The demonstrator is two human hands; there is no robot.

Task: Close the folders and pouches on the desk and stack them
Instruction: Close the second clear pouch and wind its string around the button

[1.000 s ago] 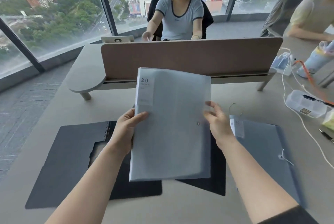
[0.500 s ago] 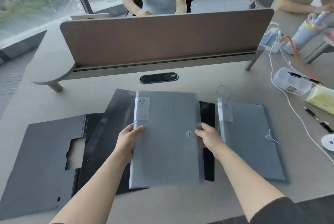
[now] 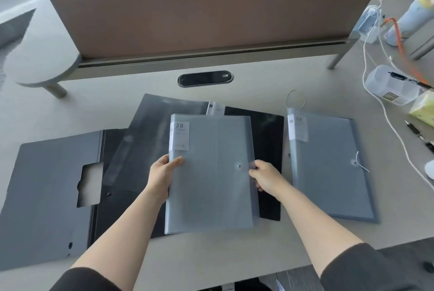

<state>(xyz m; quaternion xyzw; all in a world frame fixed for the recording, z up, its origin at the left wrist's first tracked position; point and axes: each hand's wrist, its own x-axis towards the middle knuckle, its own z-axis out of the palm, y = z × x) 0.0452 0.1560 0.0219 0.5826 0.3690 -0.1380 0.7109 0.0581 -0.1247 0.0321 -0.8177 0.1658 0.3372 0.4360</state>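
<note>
Single head view, looking steeply down, close over desk point(image 3: 234, 250).

Both forearms are left bare, no watch or rings to be seen; dark, near-black sleeves point(image 3: 366, 267) are pushed up around the elbows; the cloth looks soft and plain, no logo or print to be made out; left hand point(image 3: 162, 173) and right hand point(image 3: 265, 176) are ungloved.

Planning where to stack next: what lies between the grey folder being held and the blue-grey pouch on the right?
In the head view, the right-hand part of an open black folder, then a bare strip of desk.
</note>
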